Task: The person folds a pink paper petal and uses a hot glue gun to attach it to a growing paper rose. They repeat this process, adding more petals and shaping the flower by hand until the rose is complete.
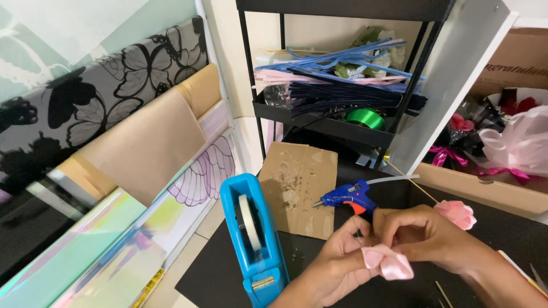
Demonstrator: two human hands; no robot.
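Both hands meet low in the head view over a black table top (228,268). My left hand (334,268) and my right hand (425,239) together pinch a piece of pink satin ribbon (389,262), folded into a petal shape. Just right of my right hand lies a finished pink ribbon rose (456,214) on a thin wooden stick (412,182). A blue glue gun (349,197) with an orange trigger rests behind my hands, its nozzle over a piece of brown cardboard (297,188). A blue tape dispenser (254,239) stands to the left.
A black shelf cart (337,122) behind holds blue, pink and dark pipe cleaners (342,80) and a green ribbon roll (365,118). Wrapping paper rolls (137,142) lean at the left. A cardboard box (491,191) with wrapped bouquets sits at the right. Thin sticks (442,294) lie near my right wrist.
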